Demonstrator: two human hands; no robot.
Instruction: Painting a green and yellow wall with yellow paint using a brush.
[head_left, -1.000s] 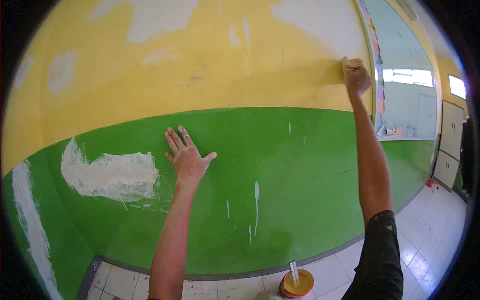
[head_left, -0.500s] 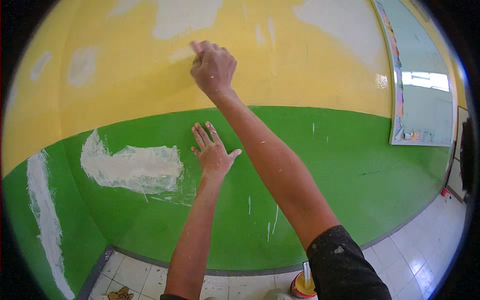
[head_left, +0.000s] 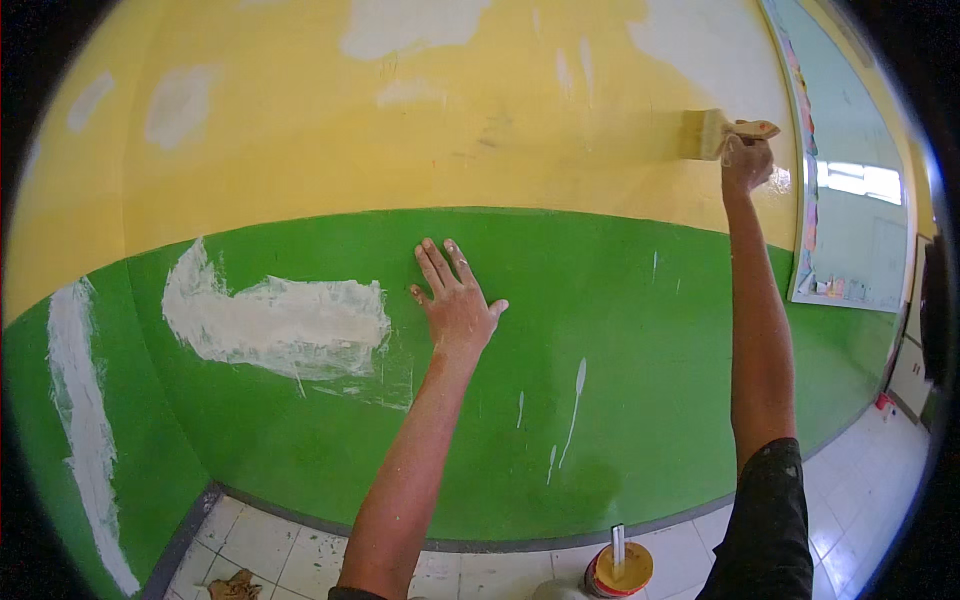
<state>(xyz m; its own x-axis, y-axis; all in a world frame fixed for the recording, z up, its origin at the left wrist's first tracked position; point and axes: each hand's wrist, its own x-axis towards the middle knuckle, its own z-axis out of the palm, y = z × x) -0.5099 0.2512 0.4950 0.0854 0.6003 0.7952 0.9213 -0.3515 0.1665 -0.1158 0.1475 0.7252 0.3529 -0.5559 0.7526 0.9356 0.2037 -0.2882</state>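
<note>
Yellow above and green below, the wall (head_left: pixel 650 350) fills most of the frame, with white patches (head_left: pixel 280 322) at left and along the top, and a pale board (head_left: pixel 860 225) at the right edge. At upper right, the brush (head_left: pixel 714 135) is in the right hand (head_left: pixel 748 165), its fingers closed around the lower part of the wooden handle (head_left: pixel 757 128) — the bristles appear to meet the yellow. It looks light, with a stiff handle and soft, bending bristles; the handle near its neck seems the best hold, though wet paint could make it slippery. Near the centre, the left hand (head_left: pixel 457 305) appears to rest on the green, fingers spread and gripping nothing. On the tiled floor (head_left: pixel 480 575) at bottom right of centre stands a paint bucket (head_left: pixel 591 580) — a pale stick (head_left: pixel 618 545) leans inside.
</note>
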